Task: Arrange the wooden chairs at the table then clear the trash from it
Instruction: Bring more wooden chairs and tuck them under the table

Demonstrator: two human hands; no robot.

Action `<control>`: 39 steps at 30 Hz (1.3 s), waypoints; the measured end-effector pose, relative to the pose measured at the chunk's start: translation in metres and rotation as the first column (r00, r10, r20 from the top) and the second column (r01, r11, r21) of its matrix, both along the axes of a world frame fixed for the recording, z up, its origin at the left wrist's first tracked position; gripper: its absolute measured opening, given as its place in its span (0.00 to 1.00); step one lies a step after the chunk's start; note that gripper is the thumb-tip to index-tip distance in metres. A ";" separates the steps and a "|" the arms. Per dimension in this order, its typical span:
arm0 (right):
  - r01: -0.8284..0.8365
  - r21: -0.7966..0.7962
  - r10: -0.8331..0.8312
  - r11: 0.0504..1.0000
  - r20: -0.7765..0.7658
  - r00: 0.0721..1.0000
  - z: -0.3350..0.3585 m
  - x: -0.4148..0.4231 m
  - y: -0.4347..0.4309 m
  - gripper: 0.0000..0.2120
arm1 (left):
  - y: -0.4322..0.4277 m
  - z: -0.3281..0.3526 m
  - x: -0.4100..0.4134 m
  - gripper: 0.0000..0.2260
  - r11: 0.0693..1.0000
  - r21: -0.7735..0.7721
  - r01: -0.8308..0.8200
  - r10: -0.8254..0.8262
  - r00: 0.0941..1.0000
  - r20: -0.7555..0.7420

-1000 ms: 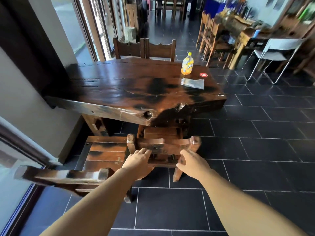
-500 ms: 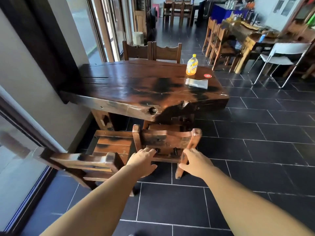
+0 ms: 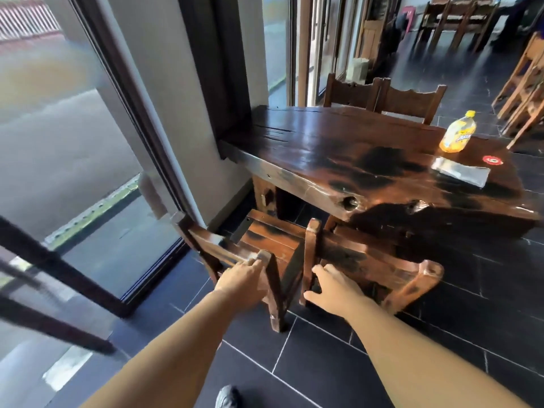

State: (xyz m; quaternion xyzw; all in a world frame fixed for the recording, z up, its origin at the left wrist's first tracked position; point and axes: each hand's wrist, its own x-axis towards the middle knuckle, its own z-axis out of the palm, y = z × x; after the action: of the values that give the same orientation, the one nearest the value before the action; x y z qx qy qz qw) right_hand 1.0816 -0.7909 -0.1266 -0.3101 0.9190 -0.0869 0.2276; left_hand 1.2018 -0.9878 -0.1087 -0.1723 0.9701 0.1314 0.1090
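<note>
The left hand (image 3: pixel 244 282) is curled over the top rail of the dark-stained wooden chair nearest the window (image 3: pixel 235 254), fingers wrapped round the rail just beside its right-hand post. The right hand (image 3: pixel 332 287) lies spread and flat against the back of the neighbouring reddish-brown wooden chair (image 3: pixel 368 260), palm down, fingers loose and gripping nothing that can be seen. The held chair stands askew: its backrest runs away from the left hand toward the window, slanting rather than square to the near edge of the heavy dark slab-wood table (image 3: pixel 353 160), and its seat is only partly under that edge. The other chair, straight ahead of the right hand, is tucked further in, its back roughly parallel to the table edge. So the coming move likely turns on the left chair's long axis: the left hand, at the rail's inner end, is the nearer one and would have to swing the far end round and push forward. The trash lies well beyond and to the right of both hands on the tabletop: a yellow plastic drink bottle (image 3: pixel 457 132), a flat grey foil wrapper (image 3: pixel 460 172) and a small round red lid (image 3: pixel 492 160), all untouched.
</note>
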 end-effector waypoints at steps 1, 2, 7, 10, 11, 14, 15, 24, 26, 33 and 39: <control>-0.023 -0.007 0.023 1.000 0.004 1.000 0.001 0.003 -0.013 0.34 | -0.011 0.000 0.008 0.29 1.000 -0.006 -0.017 0.017 1.000 -0.011; -0.045 -0.017 0.045 0.999 0.003 0.999 0.002 0.006 -0.027 0.33 | -0.023 0.000 0.015 0.28 0.999 -0.016 -0.031 0.031 0.999 -0.021; -0.108 -0.038 0.107 0.993 -0.023 0.994 0.000 0.012 -0.092 0.31 | -0.091 -0.007 0.031 0.26 0.998 -0.036 -0.055 0.055 0.998 -0.020; -0.071 -0.019 0.070 0.997 -0.033 0.997 -0.005 0.010 -0.131 0.31 | -0.139 -0.016 0.025 0.28 0.999 -0.040 -0.022 0.022 1.000 -0.002; -0.039 -0.016 0.039 0.999 -0.029 0.999 -0.007 0.010 -0.145 0.31 | -0.157 -0.018 0.022 0.29 0.999 -0.046 -0.005 0.006 1.000 0.005; 0.065 -0.004 -0.065 0.998 -0.009 0.998 -0.014 0.018 -0.190 0.30 | -0.209 -0.029 0.010 0.30 0.998 -0.024 0.052 -0.051 0.998 0.030; 0.087 0.007 -0.087 0.996 -0.002 0.996 -0.017 0.022 -0.201 0.29 | -0.221 -0.033 0.007 0.29 0.997 -0.017 0.074 -0.073 0.997 0.038; 0.295 0.076 -0.298 0.953 0.040 0.954 -0.036 0.041 -0.286 0.28 | -0.313 -0.060 -0.029 0.27 0.958 0.056 0.281 -0.285 0.956 0.065; 0.315 0.089 -0.320 0.945 0.040 0.947 -0.042 0.037 -0.294 0.28 | -0.324 -0.065 -0.040 0.26 0.951 0.071 0.302 -0.306 0.950 0.062; 0.281 0.112 -0.280 0.953 -0.029 0.960 -0.071 0.019 -0.310 0.29 | -0.336 -0.091 -0.071 0.29 0.926 0.066 0.372 -0.376 0.923 0.078; 0.249 0.175 -0.235 0.953 -0.096 0.967 -0.108 0.003 -0.313 0.33 | -0.334 -0.131 -0.084 0.32 0.910 -0.007 0.414 -0.412 0.907 0.082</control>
State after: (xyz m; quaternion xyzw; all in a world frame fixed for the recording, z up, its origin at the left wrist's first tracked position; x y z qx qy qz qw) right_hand 1.0849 -1.1042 -0.2344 -0.1754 0.9619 -0.0166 0.2091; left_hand 1.1176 -1.3222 -0.2401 0.0305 0.9811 0.0868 0.1705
